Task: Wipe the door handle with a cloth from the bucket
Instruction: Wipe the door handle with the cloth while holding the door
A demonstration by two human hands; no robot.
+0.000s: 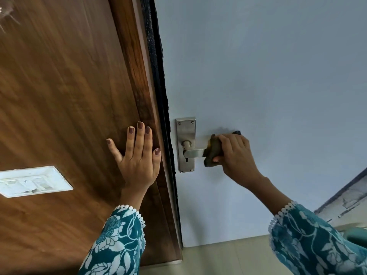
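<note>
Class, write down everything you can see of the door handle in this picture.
The door handle is a brushed, silver-looking metal lever on a tall rectangular backplate fixed with visible screws at its corners, with a keyhole below the lever. It sits on the pale blue door near its edge. The lever points right, roughly level. Its outer end is wrapped in a dark cloth gripped by the right hand.

Wood-panelled wall (59,86); beige floor (218,259)

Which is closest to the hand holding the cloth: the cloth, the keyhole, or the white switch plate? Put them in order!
From the right hand, in the head view:
1. Cloth: gripped in its fingers, wrapped on the handle's end.
2. Keyhole: to its left, low on the metal plate.
3. White switch plate: far left, on the wooden panel, past the left hand.
</note>
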